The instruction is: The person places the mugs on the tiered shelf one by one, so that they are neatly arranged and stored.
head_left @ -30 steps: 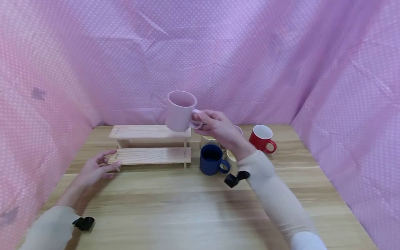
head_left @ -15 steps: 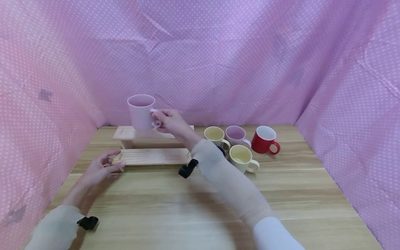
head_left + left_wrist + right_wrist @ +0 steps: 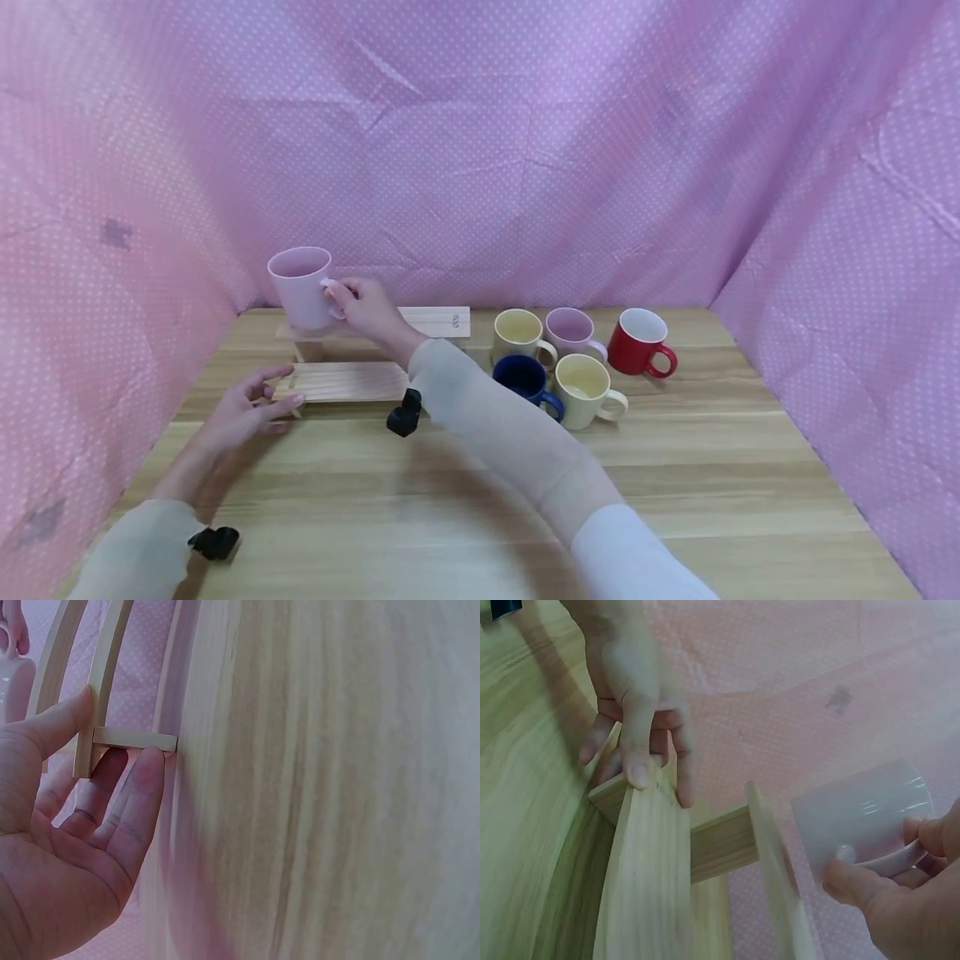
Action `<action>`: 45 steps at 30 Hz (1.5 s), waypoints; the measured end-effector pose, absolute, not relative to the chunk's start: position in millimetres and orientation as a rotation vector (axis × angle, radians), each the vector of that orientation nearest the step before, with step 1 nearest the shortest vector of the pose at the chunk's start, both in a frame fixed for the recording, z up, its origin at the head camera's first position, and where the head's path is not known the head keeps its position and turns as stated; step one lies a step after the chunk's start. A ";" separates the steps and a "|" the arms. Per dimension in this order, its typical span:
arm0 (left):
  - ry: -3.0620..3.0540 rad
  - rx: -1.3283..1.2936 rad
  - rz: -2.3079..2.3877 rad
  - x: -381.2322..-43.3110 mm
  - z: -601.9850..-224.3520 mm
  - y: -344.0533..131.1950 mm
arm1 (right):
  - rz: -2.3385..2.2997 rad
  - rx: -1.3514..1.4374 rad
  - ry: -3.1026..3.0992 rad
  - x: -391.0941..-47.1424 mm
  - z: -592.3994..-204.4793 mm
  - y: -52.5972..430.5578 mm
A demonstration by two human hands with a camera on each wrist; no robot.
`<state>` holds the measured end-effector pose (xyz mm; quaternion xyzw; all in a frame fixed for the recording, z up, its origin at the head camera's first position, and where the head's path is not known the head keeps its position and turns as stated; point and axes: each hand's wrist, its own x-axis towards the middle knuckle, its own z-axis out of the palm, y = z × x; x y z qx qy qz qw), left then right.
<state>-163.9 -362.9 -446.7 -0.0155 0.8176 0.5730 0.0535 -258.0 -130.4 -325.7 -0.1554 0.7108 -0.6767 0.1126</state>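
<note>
A pale pink mug (image 3: 302, 287) is upright over the left end of the upper step of a two-step wooden rack (image 3: 348, 382). My right hand (image 3: 371, 312) pinches its handle between thumb and fingers. In the right wrist view the mug (image 3: 866, 814) has its base close to the upper board; whether they touch I cannot tell. My left hand (image 3: 243, 408) holds the left end of the lower step. Seen from the left wrist, the thumb (image 3: 64, 720) lies on the board, and the fingers reach beneath beside the short leg.
Right of the rack stand two yellow mugs (image 3: 517, 329), a pink mug (image 3: 570, 329), a dark blue mug (image 3: 525, 379) partly behind my right forearm, and a red mug (image 3: 636, 346). Pink dotted cloth (image 3: 480, 183) surrounds the wooden table (image 3: 712, 483).
My right hand has carried the pink mug leftward, then lowered it over the upper step's left end. The left hand keeps its hold on the rack.
</note>
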 end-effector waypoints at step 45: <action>2.480 -0.087 1.703 -172.2 -446.6 -363.3 | -1.906 -0.253 2.146 -257.8 -337.2 -140.5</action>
